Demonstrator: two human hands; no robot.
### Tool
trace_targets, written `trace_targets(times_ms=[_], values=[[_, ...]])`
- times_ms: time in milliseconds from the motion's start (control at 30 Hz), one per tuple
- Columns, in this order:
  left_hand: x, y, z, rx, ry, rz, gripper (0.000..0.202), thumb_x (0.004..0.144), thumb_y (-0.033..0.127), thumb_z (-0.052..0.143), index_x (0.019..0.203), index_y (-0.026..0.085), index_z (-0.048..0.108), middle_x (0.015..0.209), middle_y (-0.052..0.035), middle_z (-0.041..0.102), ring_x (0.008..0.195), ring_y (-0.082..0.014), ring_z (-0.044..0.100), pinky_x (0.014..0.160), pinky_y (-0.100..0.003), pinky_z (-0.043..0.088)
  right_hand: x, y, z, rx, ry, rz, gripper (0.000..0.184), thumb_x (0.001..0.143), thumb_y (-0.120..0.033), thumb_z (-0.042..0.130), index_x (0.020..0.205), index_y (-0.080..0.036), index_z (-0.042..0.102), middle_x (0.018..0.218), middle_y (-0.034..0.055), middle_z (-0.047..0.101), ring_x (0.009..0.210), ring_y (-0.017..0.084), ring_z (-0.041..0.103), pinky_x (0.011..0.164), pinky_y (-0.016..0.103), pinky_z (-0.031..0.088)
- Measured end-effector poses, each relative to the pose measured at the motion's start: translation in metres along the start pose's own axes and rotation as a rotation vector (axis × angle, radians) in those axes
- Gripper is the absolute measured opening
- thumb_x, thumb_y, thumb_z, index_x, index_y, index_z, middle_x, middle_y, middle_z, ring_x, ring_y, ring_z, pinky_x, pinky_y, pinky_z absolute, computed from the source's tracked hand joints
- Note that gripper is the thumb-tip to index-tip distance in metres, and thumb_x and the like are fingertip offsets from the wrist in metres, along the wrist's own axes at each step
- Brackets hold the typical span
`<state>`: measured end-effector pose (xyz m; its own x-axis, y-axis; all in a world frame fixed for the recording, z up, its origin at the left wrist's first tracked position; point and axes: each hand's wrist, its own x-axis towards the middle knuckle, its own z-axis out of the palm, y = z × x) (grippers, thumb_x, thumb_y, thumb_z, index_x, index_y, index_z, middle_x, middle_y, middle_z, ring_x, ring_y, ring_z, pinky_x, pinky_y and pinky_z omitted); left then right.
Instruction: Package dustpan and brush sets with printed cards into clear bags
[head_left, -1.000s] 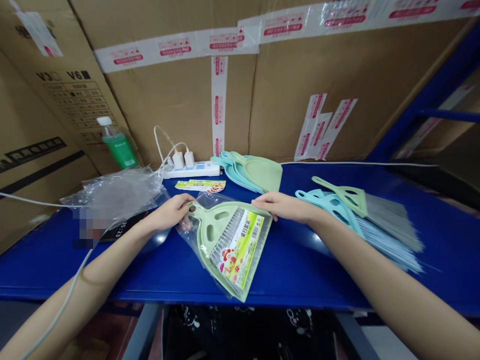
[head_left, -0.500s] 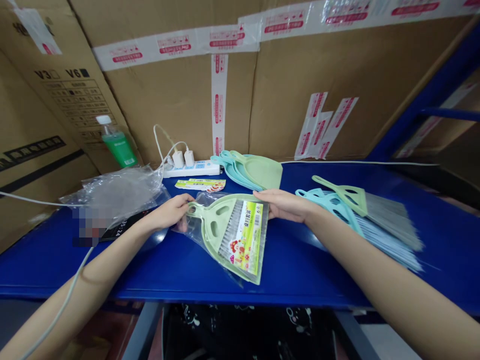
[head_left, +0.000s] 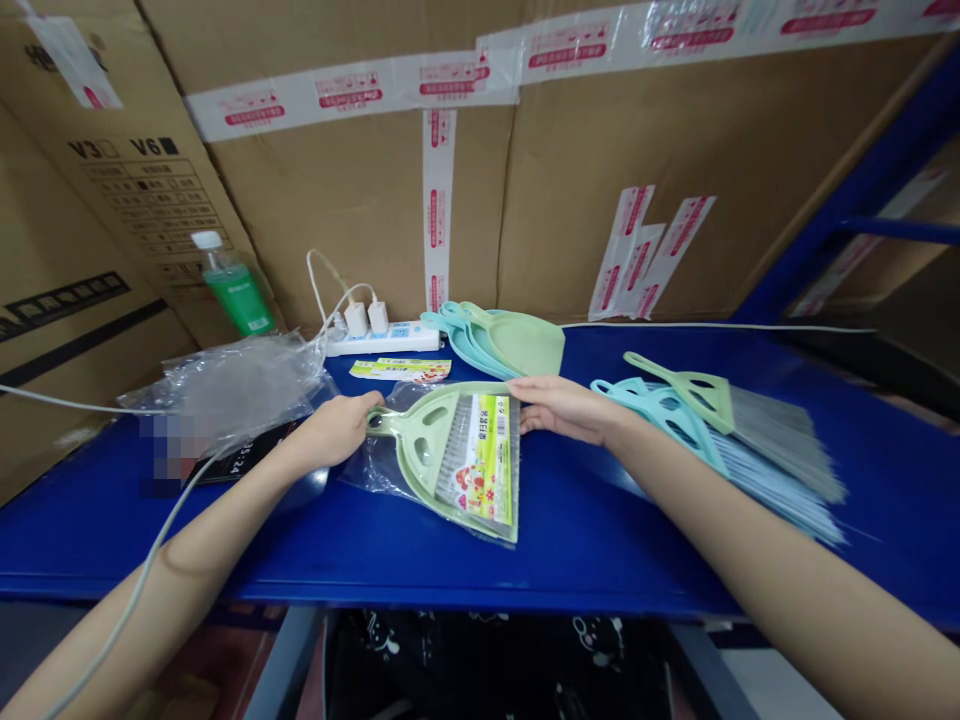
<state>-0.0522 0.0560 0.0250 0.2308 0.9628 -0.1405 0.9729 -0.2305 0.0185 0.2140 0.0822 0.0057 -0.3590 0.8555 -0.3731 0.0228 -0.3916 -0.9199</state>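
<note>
Between my two hands is a green dustpan and brush set (head_left: 431, 450) in a clear plastic bag (head_left: 379, 465), with a yellow-green printed card (head_left: 487, 455) over the grey bristles. My left hand (head_left: 337, 430) is closed round the handle end at the left. At the upper right corner of the pan, my right hand (head_left: 559, 408) pinches the edge, thumb on top. Behind the set lie more dustpans (head_left: 525, 343), green over blue. Loose brushes, a green one (head_left: 697, 392) and blue ones (head_left: 675, 420), lie right of my right hand.
Clear plastic bags (head_left: 247, 385) are heaped at the left beside a phone (head_left: 240, 455). A power strip (head_left: 390, 338) with plugged chargers, printed cards (head_left: 401, 369) and a green-labelled bottle (head_left: 236, 290) stand along the cardboard wall. A white cable crosses my left forearm.
Both hands have shifted slightly left with the bagged set. The pan's wide end has come up and left, and it now lies flatter toward the table.
</note>
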Motion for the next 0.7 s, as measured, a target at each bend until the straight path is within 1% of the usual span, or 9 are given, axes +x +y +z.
trace_targets(times_ms=[67,133,233,333,467,600,700], values=[[0.001,0.0,0.0008,0.041,0.009,-0.007,0.04,0.083,0.008,0.027,0.109,0.018,0.056,0.096,-0.0081,0.07,0.089,-0.0218,0.066,0.077,-0.031,0.047,0.0004,0.0011,-0.0008,-0.011,-0.013,-0.005,0.03,0.095,-0.006,0.035,0.094,-0.011,0.065,0.065,0.0023,0.066,0.052,0.007,0.058,0.055,0.018,0.048],[0.0015,-0.0002,0.0019,0.064,0.005,-0.024,0.04,0.082,0.007,0.029,0.109,0.019,0.056,0.1,-0.0089,0.069,0.094,-0.0236,0.065,0.077,-0.032,0.047,0.0003,0.0013,-0.0007,-0.021,-0.019,-0.005,0.032,0.094,-0.004,0.034,0.101,-0.011,0.064,0.064,0.0016,0.065,0.052,0.008,0.058,0.056,0.018,0.048],[0.001,0.0,0.0026,0.101,-0.006,-0.048,0.04,0.082,0.007,0.03,0.109,0.019,0.056,0.099,-0.01,0.069,0.094,-0.0251,0.065,0.076,-0.033,0.048,-0.0009,0.0,0.0017,-0.027,0.001,0.004,0.035,0.094,-0.002,0.031,0.106,-0.01,0.063,0.061,0.0009,0.064,0.051,0.008,0.057,0.057,0.019,0.048],[0.0,0.0007,0.0018,0.136,-0.008,-0.073,0.04,0.082,0.006,0.029,0.111,0.018,0.055,0.1,-0.0119,0.069,0.094,-0.0263,0.065,0.075,-0.034,0.048,-0.0023,-0.0018,0.0046,-0.041,0.041,0.023,0.038,0.094,0.0,0.027,0.106,-0.009,0.062,0.058,-0.0001,0.062,0.048,0.007,0.056,0.056,0.018,0.048],[-0.001,0.0016,0.0005,0.172,-0.006,-0.084,0.041,0.082,0.005,0.029,0.111,0.017,0.055,0.097,-0.0128,0.069,0.092,-0.0273,0.066,0.074,-0.035,0.048,-0.0031,-0.0024,0.0048,-0.071,0.004,0.012,0.033,0.091,0.002,0.034,0.103,-0.01,0.062,0.059,-0.0005,0.062,0.05,0.007,0.057,0.055,0.017,0.049],[-0.0017,0.0024,-0.0006,0.19,-0.009,-0.088,0.043,0.08,0.002,0.03,0.111,0.017,0.055,0.098,-0.0127,0.069,0.093,-0.0271,0.066,0.073,-0.035,0.048,-0.002,-0.0004,0.0022,-0.113,-0.021,-0.027,0.038,0.083,0.009,0.036,0.101,-0.012,0.062,0.059,-0.0021,0.061,0.051,0.006,0.058,0.055,0.016,0.049],[-0.0026,0.0035,-0.002,0.198,-0.012,-0.097,0.041,0.081,0.003,0.03,0.109,0.018,0.056,0.097,-0.0122,0.069,0.093,-0.0269,0.066,0.073,-0.034,0.049,-0.0002,0.0021,0.0006,-0.15,-0.023,-0.071,0.038,0.079,0.01,0.039,0.1,-0.013,0.062,0.059,-0.0028,0.059,0.051,0.007,0.058,0.054,0.016,0.048]])
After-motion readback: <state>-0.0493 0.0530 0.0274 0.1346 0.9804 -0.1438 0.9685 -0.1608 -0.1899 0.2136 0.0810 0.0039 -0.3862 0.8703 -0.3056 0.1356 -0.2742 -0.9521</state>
